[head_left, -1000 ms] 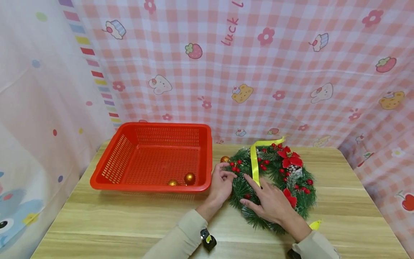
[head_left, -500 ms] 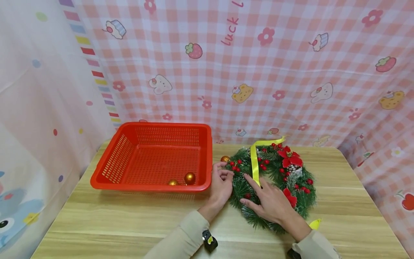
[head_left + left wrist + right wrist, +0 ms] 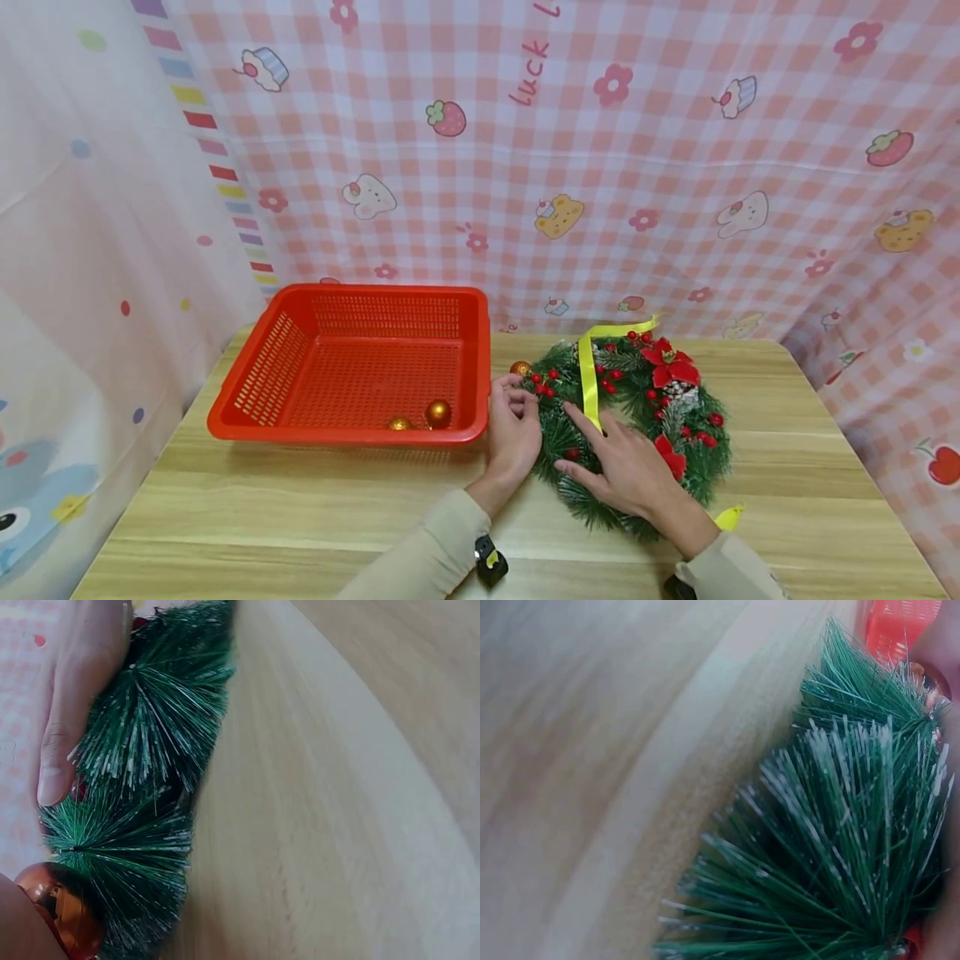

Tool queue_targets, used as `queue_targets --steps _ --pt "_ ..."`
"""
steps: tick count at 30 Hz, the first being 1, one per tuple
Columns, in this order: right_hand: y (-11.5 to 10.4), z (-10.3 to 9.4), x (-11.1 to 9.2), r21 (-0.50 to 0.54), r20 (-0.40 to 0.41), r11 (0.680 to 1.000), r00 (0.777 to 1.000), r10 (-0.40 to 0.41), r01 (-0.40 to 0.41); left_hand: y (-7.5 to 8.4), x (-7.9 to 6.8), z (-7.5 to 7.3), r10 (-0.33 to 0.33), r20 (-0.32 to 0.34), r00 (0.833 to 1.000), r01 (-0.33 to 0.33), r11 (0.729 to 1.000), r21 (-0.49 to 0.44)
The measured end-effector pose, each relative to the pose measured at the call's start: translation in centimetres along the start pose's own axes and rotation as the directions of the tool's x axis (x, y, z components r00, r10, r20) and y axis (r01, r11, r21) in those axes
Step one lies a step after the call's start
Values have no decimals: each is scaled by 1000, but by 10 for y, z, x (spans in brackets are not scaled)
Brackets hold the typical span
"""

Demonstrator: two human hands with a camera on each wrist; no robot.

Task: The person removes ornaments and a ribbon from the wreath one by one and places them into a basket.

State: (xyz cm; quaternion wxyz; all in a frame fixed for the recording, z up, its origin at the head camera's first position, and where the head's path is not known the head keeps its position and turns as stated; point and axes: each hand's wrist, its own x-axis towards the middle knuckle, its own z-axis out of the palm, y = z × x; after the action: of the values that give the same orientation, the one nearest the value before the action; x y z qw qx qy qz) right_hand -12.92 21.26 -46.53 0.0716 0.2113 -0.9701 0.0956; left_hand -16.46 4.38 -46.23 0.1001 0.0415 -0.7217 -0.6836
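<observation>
A green wreath [image 3: 600, 496] with red berries and red flowers lies on the table. My left hand [image 3: 512, 435] is at its left edge, fingers curled, holding a gold Christmas ball [image 3: 64, 907] against the needles. In the head view that ball is hidden behind the hand. Spread over the wreath's left part, my right hand [image 3: 626, 467] rests with its index finger and thumb extended. A yellow ribbon [image 3: 588, 371] runs across the wreath to the right fingers. Another gold ball [image 3: 521, 368] sits at the wreath's upper left edge.
Left of the wreath stands a red plastic basket [image 3: 348, 434] with two gold balls [image 3: 438, 413] inside. A yellow ribbon end [image 3: 728, 518] shows by the right wrist. Behind the wooden table [image 3: 300, 517] hangs a pink checked curtain [image 3: 480, 167].
The left hand has turned a little, its wrist shifting right and its fingers drawing in from the berries. The right hand stays on the wreath. The head view has shifted slightly.
</observation>
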Motion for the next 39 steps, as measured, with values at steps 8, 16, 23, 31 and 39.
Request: queue_targets --steps 8,16,23,31,39 --pt "0 1 0 -9 -6 1000 1000 2 -2 2 0 2 60 -8 998 -59 994 93" --pt "-1 0 0 -10 5 1000 1000 15 -15 1 3 4 64 -3 998 -63 995 71" --pt "-1 0 0 -6 8 1000 1000 20 -20 4 7 4 96 -10 995 -94 989 112" --pt "-1 0 0 -3 6 1000 1000 23 -23 7 9 5 150 -40 988 -138 966 218" --pt "-2 0 0 -7 4 1000 1000 21 -21 13 8 2 128 8 992 -127 975 182"
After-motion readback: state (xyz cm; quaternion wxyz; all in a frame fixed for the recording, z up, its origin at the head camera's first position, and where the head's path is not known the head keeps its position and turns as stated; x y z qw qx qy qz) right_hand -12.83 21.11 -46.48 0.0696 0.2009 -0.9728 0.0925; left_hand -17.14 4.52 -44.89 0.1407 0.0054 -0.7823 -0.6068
